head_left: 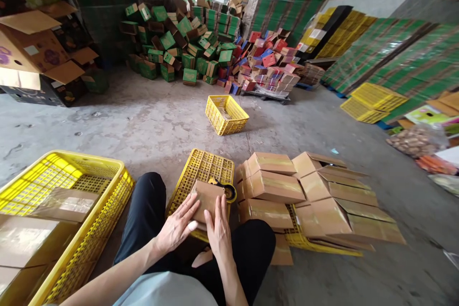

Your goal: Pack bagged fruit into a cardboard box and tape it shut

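A small brown cardboard box [207,197] rests on an upturned yellow plastic crate [206,165] between my knees. My left hand [180,220] lies on the box's left side with its fingers stretched out. On the near right part of the same box, my right hand [218,227] presses with straight fingers. Neither hand is wrapped around anything. Just beyond my right fingertips, a black and yellow tape dispenser [230,193] sits on the crate, partly behind the box.
To my right, stacked cardboard boxes [276,185] lie over a yellow crate. At my left stands a large yellow crate [122,172] with cardboard boxes inside. Ahead on the floor is a smaller yellow crate [229,126]. Piled green boxes [190,75] and wrapped pallets [390,62] stand farther back.
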Demonstrator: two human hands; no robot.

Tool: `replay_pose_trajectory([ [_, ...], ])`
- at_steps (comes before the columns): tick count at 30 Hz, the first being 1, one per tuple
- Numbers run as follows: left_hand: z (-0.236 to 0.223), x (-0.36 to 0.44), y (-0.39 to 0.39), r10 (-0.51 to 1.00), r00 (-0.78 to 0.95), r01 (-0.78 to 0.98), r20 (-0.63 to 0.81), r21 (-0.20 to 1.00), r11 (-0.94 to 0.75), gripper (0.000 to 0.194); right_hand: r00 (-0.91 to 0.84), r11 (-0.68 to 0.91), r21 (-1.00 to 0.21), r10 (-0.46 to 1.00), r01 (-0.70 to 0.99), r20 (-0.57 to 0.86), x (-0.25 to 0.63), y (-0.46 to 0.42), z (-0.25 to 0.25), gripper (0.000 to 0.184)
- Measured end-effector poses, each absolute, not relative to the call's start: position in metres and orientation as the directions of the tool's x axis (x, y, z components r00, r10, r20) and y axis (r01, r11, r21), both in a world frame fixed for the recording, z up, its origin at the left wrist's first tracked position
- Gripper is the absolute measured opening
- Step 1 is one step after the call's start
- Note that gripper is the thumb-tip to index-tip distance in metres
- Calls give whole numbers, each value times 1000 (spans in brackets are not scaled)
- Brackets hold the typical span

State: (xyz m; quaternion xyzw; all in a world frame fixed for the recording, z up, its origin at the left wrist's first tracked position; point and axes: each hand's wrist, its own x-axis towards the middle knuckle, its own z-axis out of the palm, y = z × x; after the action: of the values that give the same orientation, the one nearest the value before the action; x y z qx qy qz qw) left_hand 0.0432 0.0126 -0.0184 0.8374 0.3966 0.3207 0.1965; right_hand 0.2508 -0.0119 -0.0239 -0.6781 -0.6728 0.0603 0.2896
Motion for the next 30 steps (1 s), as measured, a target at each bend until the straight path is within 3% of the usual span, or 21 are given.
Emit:
replay_pose_trajectory([
  [4,-15,50,18,803,455,610,385,522,-596,71,155,39,-529,935,848,318,249,-12,-26,84],
  [10,-5,64,40,784,487,683,384,392,-617,79,119,52,-566,958,823,262,240,-15,-19,77],
  [14,2,63,45,763,537,667,359,372,-645,76,89,68,-552,964,831,252,237,-15,-19,74],
  [20,7,48,48,755,587,616,293,444,-651,71,-4,144,-495,962,857,274,233,-12,-16,64],
  [26,-6,45,44,809,521,597,272,562,-573,66,126,46,-678,971,734,202,242,-17,-25,74],
  [30,-11,49,39,922,334,557,197,747,-362,70,177,-36,-768,979,639,100,236,-31,-42,80],
])
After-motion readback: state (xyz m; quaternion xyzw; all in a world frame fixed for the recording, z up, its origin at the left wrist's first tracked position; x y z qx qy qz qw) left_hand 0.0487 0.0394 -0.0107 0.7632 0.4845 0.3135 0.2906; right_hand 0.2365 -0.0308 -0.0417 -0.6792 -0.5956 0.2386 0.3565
